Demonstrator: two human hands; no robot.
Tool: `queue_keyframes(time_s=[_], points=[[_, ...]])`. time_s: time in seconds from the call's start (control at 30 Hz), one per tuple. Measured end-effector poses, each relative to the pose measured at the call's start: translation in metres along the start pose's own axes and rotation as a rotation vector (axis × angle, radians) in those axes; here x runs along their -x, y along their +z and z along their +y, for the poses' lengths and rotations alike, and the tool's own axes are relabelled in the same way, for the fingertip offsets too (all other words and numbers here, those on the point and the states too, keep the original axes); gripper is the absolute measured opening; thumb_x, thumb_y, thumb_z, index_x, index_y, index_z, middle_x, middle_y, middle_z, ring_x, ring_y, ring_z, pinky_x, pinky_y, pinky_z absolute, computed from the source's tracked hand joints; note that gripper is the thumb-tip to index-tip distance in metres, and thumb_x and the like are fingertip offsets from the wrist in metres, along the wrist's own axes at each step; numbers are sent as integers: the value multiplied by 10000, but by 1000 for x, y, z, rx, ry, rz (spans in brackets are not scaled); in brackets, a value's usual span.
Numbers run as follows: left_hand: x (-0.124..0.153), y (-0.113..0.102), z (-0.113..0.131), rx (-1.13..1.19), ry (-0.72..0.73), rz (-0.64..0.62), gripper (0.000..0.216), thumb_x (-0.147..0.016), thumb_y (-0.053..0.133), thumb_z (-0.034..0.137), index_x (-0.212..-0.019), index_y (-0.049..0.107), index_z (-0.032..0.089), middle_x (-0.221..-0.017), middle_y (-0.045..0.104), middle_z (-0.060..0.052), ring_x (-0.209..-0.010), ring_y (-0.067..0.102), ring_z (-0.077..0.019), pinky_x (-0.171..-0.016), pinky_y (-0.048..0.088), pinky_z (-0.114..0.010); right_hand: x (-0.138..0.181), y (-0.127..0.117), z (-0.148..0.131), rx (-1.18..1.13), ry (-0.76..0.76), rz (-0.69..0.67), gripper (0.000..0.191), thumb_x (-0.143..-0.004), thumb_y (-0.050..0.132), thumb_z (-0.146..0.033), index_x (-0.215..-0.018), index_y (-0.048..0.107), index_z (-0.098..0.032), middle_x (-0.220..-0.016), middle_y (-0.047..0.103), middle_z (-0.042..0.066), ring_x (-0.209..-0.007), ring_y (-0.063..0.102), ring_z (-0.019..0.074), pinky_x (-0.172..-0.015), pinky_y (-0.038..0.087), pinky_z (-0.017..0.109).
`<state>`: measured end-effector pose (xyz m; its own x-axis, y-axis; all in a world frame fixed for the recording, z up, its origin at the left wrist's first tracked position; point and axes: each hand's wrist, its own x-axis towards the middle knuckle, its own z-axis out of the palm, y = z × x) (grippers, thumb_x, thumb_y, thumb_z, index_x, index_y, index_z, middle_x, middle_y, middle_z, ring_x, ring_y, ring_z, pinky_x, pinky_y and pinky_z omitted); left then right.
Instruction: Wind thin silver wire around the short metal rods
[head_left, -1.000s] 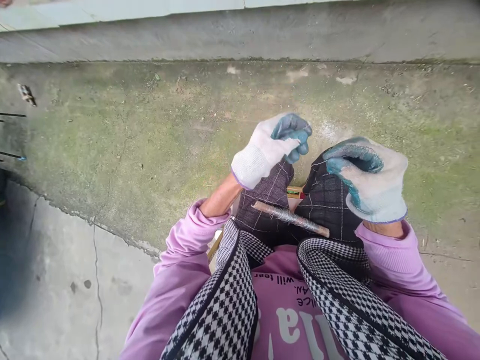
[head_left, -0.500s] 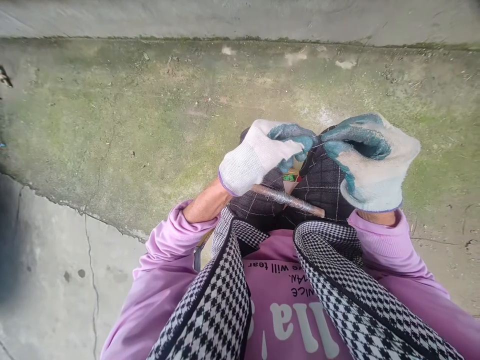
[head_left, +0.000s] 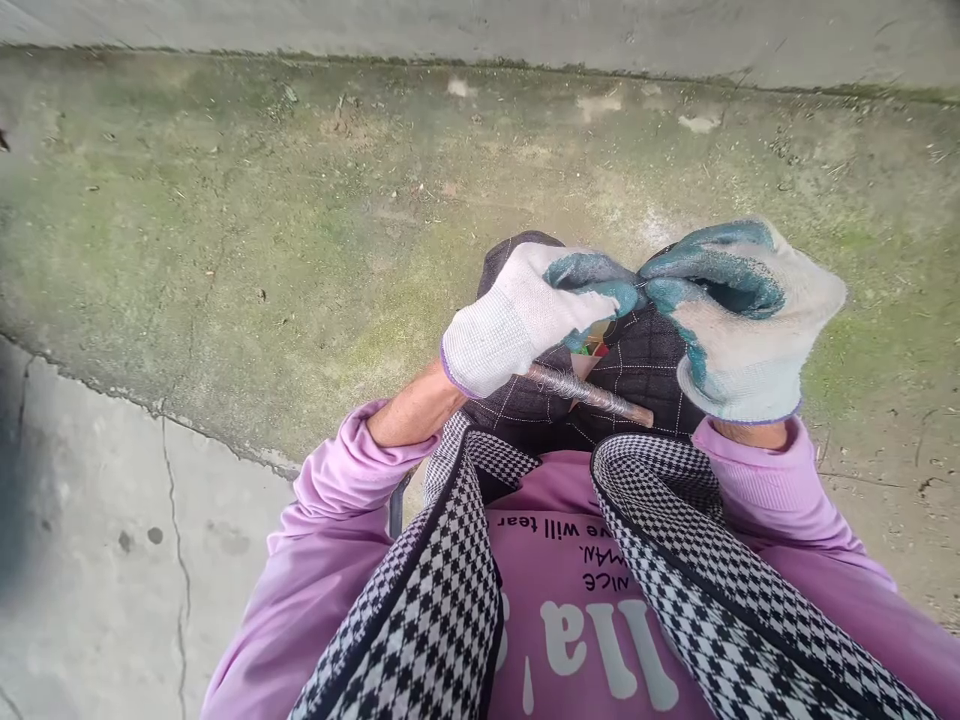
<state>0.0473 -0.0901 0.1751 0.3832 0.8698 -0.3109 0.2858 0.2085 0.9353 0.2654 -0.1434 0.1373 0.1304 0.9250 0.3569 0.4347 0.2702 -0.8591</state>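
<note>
L hand point(head_left: 544, 300) nearer R point(head_left: 761, 330); stick point(head_left: 592, 392) slants lower rt.

White gloves point(head_left: 495, 325) with teal fingers point(head_left: 600, 272) at centre; brown stick point(head_left: 592, 392) banded silver below; dark trousers point(head_left: 637, 355) gridded white; pink top point(head_left: 566, 482); black-and-white houndstooth garment point(head_left: 420, 590), lower frame; green-stained grey floor point(head_left: 225, 220), upper left.

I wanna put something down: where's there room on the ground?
On the mossy ground, between the grey strip and the cracked concrete, left of the left hand. The lap is crowded: that hand, the right hand and the stick.
</note>
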Motion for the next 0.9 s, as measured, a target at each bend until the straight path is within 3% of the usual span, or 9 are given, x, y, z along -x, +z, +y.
queue_keyframes(time_s=[0.07,0.23,0.4,0.6,0.7,0.9], points=[[2,0,1,20,-2,6,133,-1016,859,106,-904,877,175,-879,791,-37,-897,781,-210,-864,686,-315,0,0,-1,16,27,-41,232,-1048,837,-212,-1011,937,-417,-1062,929,10,-1067,878,347,-1029,712,595],[9,1,0,68,38,18,174,-1005,877,128,-873,919,233,-956,873,-69,-1014,867,-277,-998,757,-412,-2,0,3,-99,64,64,200,-945,834,-154,-985,948,-313,-1001,923,42,-946,869,300,-892,689,512],[14,2,-1,-4,84,55,130,-993,895,142,-915,933,239,-1065,900,-82,-1105,889,-305,-1097,758,-442,0,-7,1,-43,54,-71,224,-973,841,-163,-1016,999,-316,-1026,952,15,-963,886,278,-915,694,473],[17,2,4,-53,139,78,179,-991,917,190,-844,912,292,-1069,888,-97,-1129,863,-333,-1154,748,-479,5,-8,-2,-32,-18,-60,260,-983,828,-157,-1071,1016,-312,-1068,957,9,-995,896,273,-928,699,458],[17,1,6,-1,97,74,191,-975,913,146,-835,906,276,-1049,888,-88,-1100,865,-307,-1067,758,-435,5,-9,-1,-22,-30,-67,322,-964,850,-136,-1149,1031,-328,-1103,969,8,-991,905,276,-939,711,466],[10,0,0,288,-74,-64,203,-1000,815,86,-837,903,170,-746,726,-15,-647,636,-105,-647,567,-244,-1,-18,0,157,-158,-97,242,-1038,902,-241,-1204,1043,-345,-1207,990,44,-1090,939,301,-1011,741,468]])
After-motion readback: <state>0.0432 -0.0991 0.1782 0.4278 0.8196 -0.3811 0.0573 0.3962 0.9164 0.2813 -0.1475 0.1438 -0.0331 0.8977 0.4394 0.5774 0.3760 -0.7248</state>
